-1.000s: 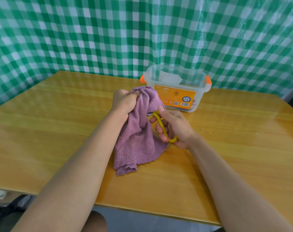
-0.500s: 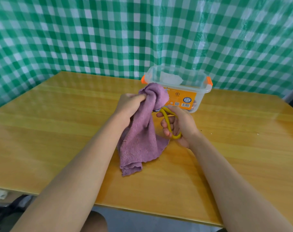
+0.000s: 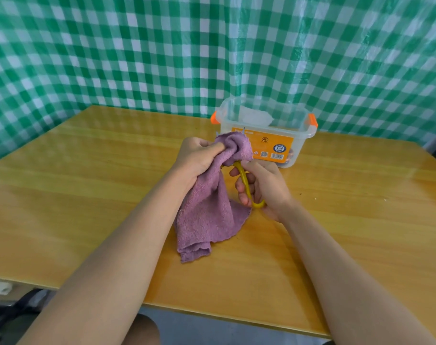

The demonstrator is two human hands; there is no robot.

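My left hand (image 3: 195,158) grips the bunched top of a purple cloth (image 3: 207,210), whose lower end hangs down onto the wooden table (image 3: 87,195). The cloth's top is wrapped over the front part of a tool with a yellow looped handle (image 3: 246,188), so that part is hidden. My right hand (image 3: 264,188) holds the yellow handle, fingers curled through the loop, just right of the cloth.
A clear plastic box (image 3: 264,135) with orange clips and an orange label stands just behind the hands, something white inside it. A green-and-white checked sheet (image 3: 212,53) hangs behind the table. The table's near edge runs across the bottom of the view.
Both hands have shifted a little away from me toward the box, carrying cloth and tool along. The cloth's bunched top now sits in front of the box label.
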